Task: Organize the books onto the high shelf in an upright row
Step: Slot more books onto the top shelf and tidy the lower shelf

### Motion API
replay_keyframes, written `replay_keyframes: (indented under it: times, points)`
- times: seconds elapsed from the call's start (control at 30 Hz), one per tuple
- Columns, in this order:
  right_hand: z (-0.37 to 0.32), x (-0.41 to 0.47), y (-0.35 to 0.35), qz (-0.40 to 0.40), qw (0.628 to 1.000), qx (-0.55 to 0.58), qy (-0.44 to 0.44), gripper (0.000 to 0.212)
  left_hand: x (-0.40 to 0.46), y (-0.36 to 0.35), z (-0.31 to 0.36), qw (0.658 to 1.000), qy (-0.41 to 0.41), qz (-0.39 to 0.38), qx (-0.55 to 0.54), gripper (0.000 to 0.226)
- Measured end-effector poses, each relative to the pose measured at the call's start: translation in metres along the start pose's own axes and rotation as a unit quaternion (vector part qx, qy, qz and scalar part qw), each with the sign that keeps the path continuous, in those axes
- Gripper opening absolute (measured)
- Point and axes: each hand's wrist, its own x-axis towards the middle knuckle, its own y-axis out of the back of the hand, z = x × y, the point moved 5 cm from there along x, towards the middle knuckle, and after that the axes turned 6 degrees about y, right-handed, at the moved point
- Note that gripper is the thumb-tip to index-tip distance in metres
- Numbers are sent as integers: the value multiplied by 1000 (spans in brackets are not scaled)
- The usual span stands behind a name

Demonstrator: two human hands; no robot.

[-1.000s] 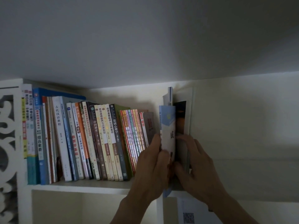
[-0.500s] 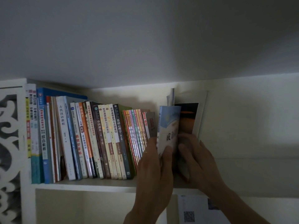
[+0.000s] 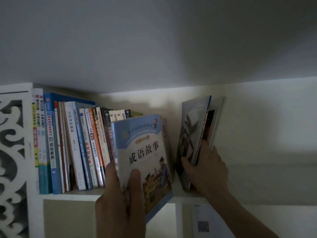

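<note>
White high shelf [image 3: 82,194], dim light. Nearest: left hand [image 3: 118,201], fingers clamped on blue storybook [image 3: 145,157], held before shelf edge. Right hand [image 3: 207,170] grips thin leaning books [image 3: 193,134]. Behind, left: upright book row [image 3: 72,143].

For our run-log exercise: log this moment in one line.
left hand: grips blue storybook, cover outward | right hand: holds thin books tilted on shelf | row: incomplete
</note>
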Motion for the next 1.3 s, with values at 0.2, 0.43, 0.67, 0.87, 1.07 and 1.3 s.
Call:
replay_keyframes:
  times: [0.2, 0.43, 0.67, 0.87, 1.07, 1.3]
  points:
    - [2, -2, 9, 68, 997, -31, 32, 38, 26, -81, 18, 996, -42, -70, 39, 36]
    - [3, -14, 38, 123, 990, 25, 63, 115, 31, -151, -8, 984, -104, -131, 56, 65]
    - [6, -12, 26, 156, 987, 11, 29, 58, 26, -139, -25, 899, -289, -87, 317, 80]
    - [-25, -13, 6, 170, 982, -31, 73, 54, 51, -148, -45, 877, -293, -107, 366, 72]
    - [-28, -11, -17, 157, 983, -23, 88, 49, 50, -133, -36, 929, -281, -138, 200, 56]
    - [-30, -28, 3, 210, 969, -45, 119, 33, 29, -119, 17, 961, -112, -251, 31, 57]
